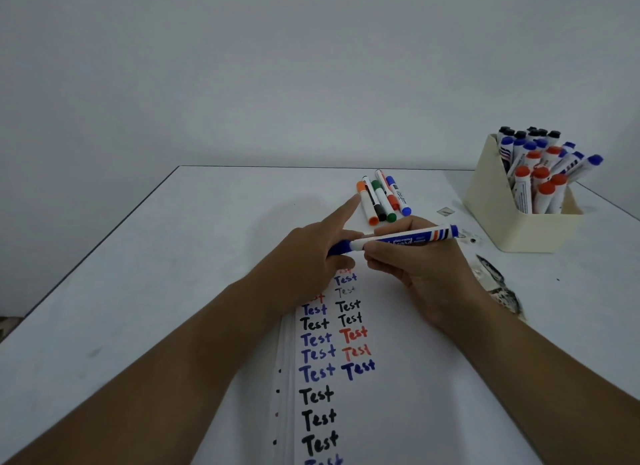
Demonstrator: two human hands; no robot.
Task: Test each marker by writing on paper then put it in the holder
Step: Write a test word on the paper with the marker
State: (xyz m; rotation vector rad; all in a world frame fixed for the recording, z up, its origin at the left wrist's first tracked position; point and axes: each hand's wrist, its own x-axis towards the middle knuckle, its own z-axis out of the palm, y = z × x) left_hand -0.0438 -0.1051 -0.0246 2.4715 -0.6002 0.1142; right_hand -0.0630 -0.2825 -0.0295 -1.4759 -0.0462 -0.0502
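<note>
The worktop (173, 256) carries the paper (398, 412) at its near edge and the holder (491, 201) by the far right corner. Over the paper, the right hand (415, 267) has its fingers curled round the blue marker (398, 241); the left hand (311, 256) pinches its cap end. Its long axis runs left-right, tail toward the holder; the right hand is nearer.
</note>
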